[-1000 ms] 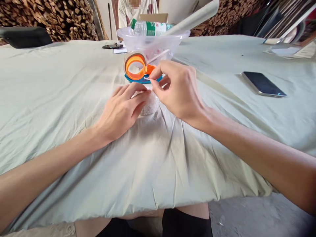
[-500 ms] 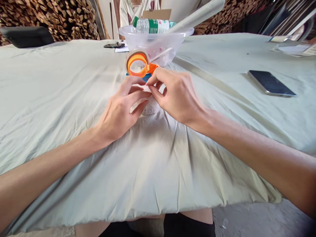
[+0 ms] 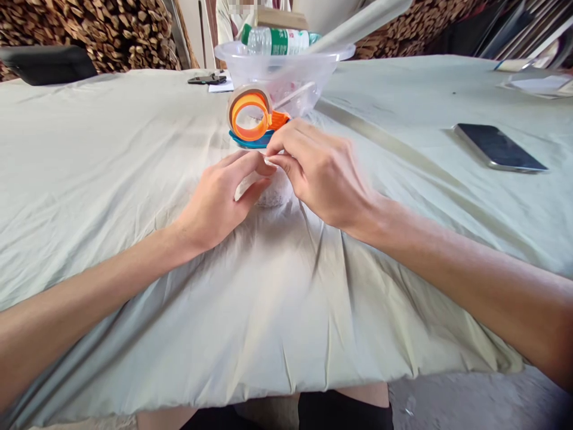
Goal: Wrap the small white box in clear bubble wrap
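My left hand (image 3: 219,200) lies curled over a small clear bubble-wrapped bundle (image 3: 274,192) on the pale green tablecloth (image 3: 111,179), fingers closed around its left side. My right hand (image 3: 319,170) pinches a thin strip of clear tape at the bundle's top, thumb and forefinger pressed together, touching my left fingertips. Just behind both hands stands an orange and blue tape dispenser (image 3: 251,116) with a roll of clear tape.
A clear plastic basin (image 3: 286,74) holding a water bottle (image 3: 275,40) and a long pale roll (image 3: 358,24) stands behind the dispenser. A phone (image 3: 499,147) lies at the right. Another person sits at the far side, before stacked wood. A dark chair back (image 3: 47,63) is far left.
My right hand has come down from the dispenser to the top of the bundle with the tape strip. My left hand stays on the bundle. The view has shifted slightly.
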Demonstrator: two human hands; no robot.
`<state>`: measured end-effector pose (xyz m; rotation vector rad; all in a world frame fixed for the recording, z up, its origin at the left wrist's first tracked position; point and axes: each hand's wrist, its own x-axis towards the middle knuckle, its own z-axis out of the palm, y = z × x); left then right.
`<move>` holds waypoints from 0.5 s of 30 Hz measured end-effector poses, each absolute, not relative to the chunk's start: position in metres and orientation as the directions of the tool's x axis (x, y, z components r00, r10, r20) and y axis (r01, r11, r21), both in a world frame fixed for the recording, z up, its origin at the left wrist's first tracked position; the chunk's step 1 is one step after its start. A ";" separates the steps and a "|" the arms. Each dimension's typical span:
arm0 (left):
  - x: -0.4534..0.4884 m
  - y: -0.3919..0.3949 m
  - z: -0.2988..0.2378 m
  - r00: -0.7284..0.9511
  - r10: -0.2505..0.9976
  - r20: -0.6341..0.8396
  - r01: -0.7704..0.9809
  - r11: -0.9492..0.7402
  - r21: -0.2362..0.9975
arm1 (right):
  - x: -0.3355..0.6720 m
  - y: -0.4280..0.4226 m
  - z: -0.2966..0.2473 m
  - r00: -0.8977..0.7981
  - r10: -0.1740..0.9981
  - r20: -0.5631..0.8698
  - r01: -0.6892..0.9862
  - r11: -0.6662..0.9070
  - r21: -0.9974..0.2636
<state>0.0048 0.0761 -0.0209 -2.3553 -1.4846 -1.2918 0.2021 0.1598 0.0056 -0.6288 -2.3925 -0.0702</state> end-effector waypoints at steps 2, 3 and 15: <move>0.004 0.076 -0.020 0.160 0.724 0.671 0.776 -0.512 0.368 | 0.202 0.160 0.004 -0.654 0.419 0.629 0.443 0.887 -0.130; 0.004 0.076 -0.020 0.143 0.733 0.665 0.769 -0.505 0.392 | 0.201 0.161 0.003 -0.648 0.417 0.637 0.432 0.890 -0.144; 0.003 0.078 -0.018 0.104 0.798 0.594 0.715 -0.475 0.513 | 0.208 0.164 0.000 -0.697 0.279 0.661 0.269 0.956 -0.120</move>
